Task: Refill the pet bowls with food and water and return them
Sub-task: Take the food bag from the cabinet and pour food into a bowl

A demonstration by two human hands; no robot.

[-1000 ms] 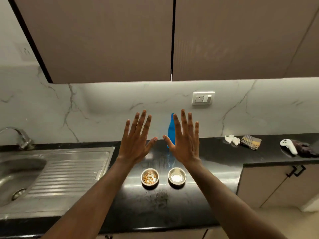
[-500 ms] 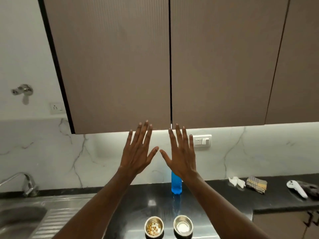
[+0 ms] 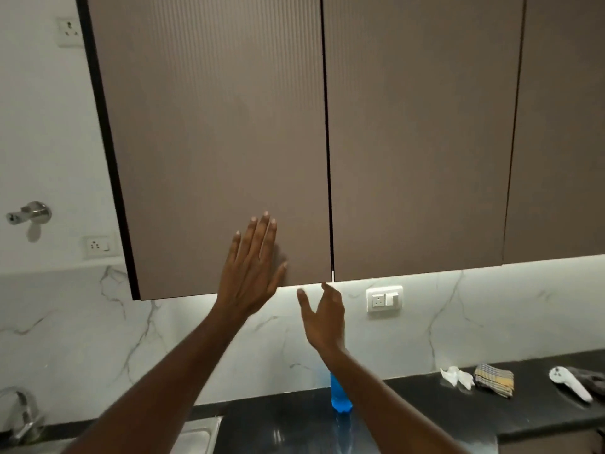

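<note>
Head view: the person's left hand [image 3: 252,267] lies flat, fingers spread, on the shut cabinet door [image 3: 209,142] near its lower right corner; the right hand [image 3: 322,317], open and empty, curls under that edge. Handleless and rigid, the door likely pulls from below. The blue bottle [image 3: 340,396] stands at the tabletop's back edge; the bowls are out of sight.

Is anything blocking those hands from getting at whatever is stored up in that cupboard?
Yes: the closed cupboard door itself. The left hand lies flat against its lower part, and the right hand reaches under its bottom edge near the seam between doors. Nothing else stands between hands and door; what's inside is hidden.
</note>
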